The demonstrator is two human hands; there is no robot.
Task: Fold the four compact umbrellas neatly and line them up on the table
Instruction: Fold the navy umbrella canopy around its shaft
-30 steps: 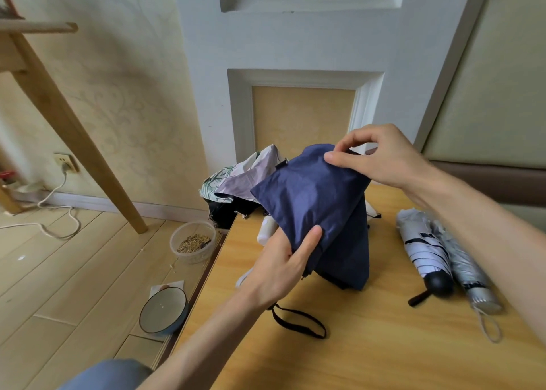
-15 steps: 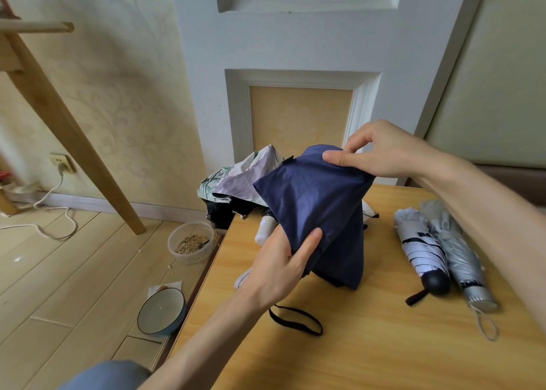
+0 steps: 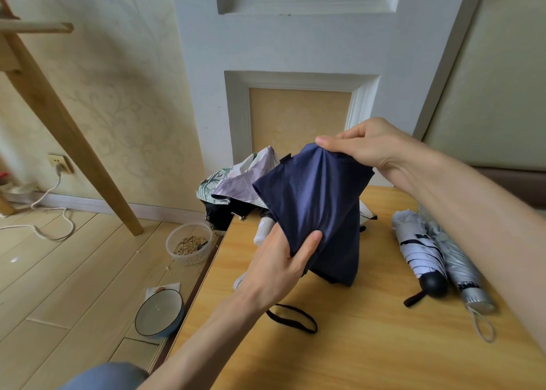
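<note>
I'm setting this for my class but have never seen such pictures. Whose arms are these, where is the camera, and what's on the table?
No machine here: a person wears one wide-angle camera on the head, so you look down at their own arms. The left hand grips the lower part of a navy umbrella; the right hand pinches its top edge. On the wooden table lie, folded and side by side, a white-and-black umbrella and a silver umbrella. A floral umbrella, not yet folded, sits at the far left corner. A clear tub and a blue bowl stand on the floor.
</note>
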